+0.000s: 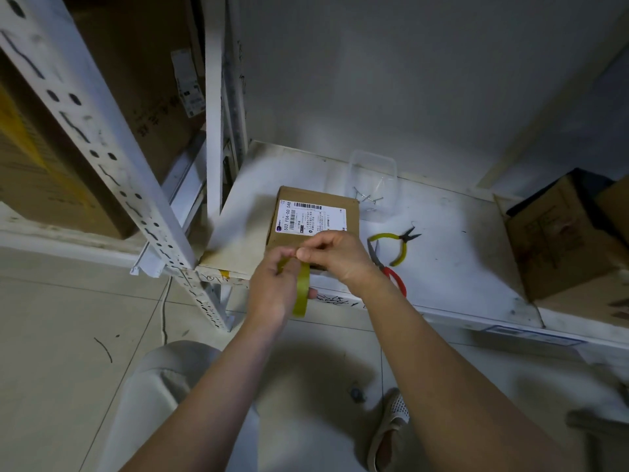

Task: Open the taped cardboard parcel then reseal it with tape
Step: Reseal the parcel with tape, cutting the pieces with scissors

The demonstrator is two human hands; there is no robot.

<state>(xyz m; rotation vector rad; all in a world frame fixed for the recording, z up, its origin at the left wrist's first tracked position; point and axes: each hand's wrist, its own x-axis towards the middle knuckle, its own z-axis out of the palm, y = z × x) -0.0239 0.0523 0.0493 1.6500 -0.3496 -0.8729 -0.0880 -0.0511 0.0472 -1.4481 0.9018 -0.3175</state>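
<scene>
On the low white shelf board [442, 267], near its front left corner, lies the flat brown cardboard parcel [315, 216] with a white printed shipping label on its top face. Just in front of the parcel, over the shelf's front edge, the left hand [272, 294] curls its grip round a roll of yellow-green adhesive tape [302, 291], held upright on edge with fingers through the core and thumb below. The right hand [335, 255] meets it from the right, its fingertips pinched at the top of the roll; whether a loose tape end is caught in that pinch I cannot tell. This hand covers the parcel's near right corner.

Behind the parcel's far right corner stands a clear plastic tub [374, 185] holding a few thin metal nails. Right of the parcel lie yellow-handled long-nose pliers [396, 245], and red-handled scissors [388, 267] sit partly under the right wrist. At the far right end of the shelf rests an opened brown cardboard box [558, 243] with something dark inside.
</scene>
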